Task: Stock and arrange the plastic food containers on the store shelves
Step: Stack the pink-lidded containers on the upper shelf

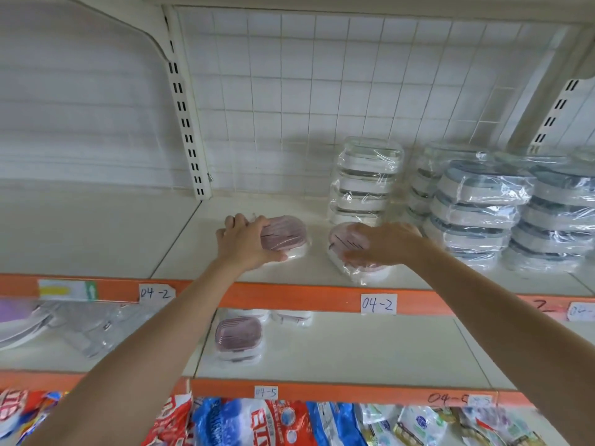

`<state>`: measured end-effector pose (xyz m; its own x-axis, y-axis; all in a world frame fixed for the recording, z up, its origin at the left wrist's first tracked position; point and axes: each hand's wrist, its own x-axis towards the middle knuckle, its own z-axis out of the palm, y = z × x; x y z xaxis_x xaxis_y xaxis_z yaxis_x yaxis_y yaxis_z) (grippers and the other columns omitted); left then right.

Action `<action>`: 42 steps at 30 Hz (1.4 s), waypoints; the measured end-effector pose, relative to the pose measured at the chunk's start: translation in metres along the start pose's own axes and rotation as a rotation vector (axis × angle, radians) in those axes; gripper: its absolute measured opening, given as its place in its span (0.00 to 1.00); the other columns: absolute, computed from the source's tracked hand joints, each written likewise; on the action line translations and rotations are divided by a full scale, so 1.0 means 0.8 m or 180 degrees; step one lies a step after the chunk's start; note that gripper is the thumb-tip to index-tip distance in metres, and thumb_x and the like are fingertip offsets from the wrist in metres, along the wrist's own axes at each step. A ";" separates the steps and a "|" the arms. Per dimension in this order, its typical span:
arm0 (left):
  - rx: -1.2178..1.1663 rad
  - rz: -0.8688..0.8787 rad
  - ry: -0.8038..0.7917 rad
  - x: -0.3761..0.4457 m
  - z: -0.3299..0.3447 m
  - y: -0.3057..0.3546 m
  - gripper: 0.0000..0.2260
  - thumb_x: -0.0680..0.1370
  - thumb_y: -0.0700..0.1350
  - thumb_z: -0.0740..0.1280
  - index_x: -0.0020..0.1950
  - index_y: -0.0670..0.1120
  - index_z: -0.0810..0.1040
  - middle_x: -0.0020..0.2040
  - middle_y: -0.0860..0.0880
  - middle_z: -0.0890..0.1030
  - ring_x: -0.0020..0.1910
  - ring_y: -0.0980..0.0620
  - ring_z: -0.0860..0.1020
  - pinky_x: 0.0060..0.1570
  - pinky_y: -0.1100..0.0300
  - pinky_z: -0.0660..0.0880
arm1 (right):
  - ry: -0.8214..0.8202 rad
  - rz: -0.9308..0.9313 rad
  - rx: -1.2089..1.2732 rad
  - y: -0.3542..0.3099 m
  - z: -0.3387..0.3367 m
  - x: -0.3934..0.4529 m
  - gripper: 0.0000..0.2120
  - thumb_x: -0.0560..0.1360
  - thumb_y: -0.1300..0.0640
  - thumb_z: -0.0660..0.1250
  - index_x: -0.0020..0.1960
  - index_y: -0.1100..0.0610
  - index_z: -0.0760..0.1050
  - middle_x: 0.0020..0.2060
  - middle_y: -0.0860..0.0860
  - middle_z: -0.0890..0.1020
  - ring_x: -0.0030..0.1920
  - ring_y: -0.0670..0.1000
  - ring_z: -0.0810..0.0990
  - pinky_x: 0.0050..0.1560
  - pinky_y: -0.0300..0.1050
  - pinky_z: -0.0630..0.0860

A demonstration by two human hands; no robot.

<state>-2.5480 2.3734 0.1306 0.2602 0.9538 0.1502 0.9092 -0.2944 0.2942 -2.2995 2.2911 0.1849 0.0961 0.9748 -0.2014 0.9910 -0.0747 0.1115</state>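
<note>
Snack bags [244, 423] in red and blue crowd the lowest level nearest the lens; above them a lower shelf [354, 349] carries one pink-lidded container [239, 338] in wrap. On the upper shelf [199, 239], labelled 04-2 on its orange edge strip [289, 296], I have two more pink-lidded containers under my hands. Left hand [243, 243]: arm reaching up and forward, fingers curled over the left end of the left pink container [283, 238], thumb along its near edge, grasping it as it sits flat on the shelf. Right hand [383, 244]: arm extended from the right, palm down, fingers bent over the top of the right pink container [349, 252], which lies in loose wrap and appears slightly tilted; I judge this a grasp from above, though the fingertips are partly hidden. Behind and to the right stand a stack of white containers [367, 181] and stacks of blue-lidded containers [476, 214], near the right pink container. Step in hand, as I judge it: placing and aligning the pink pair. Next move calls for squaring the two side by side, or stacking them, then letting go without disturbing the white stack.
</note>
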 end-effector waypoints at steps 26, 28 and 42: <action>-0.1301 0.0251 0.0170 0.003 -0.036 0.010 0.31 0.63 0.55 0.79 0.64 0.54 0.72 0.57 0.49 0.68 0.63 0.45 0.65 0.63 0.52 0.66 | 0.0522 -0.0336 -0.0402 0.027 -0.006 0.022 0.31 0.69 0.29 0.60 0.55 0.54 0.76 0.45 0.49 0.76 0.48 0.52 0.77 0.42 0.43 0.71; -0.1624 0.0428 0.0311 0.009 -0.041 0.042 0.30 0.63 0.54 0.79 0.62 0.54 0.73 0.57 0.49 0.69 0.62 0.47 0.68 0.64 0.52 0.67 | 0.0171 -0.0394 -0.0244 0.038 -0.021 0.024 0.25 0.72 0.36 0.63 0.57 0.55 0.75 0.51 0.50 0.79 0.52 0.53 0.77 0.52 0.46 0.75; -0.1185 0.1054 -0.0726 0.036 0.020 0.142 0.42 0.64 0.49 0.79 0.73 0.58 0.60 0.65 0.47 0.57 0.67 0.45 0.63 0.66 0.60 0.62 | 0.0381 -0.0748 0.0794 0.055 -0.033 0.004 0.22 0.77 0.47 0.63 0.56 0.67 0.74 0.48 0.59 0.78 0.49 0.56 0.76 0.48 0.44 0.68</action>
<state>-2.4323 2.3681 0.1533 0.6145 0.7831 0.0953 0.6012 -0.5431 0.5862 -2.2582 2.2968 0.2148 -0.1340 0.9880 -0.0764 0.9785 0.1197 -0.1680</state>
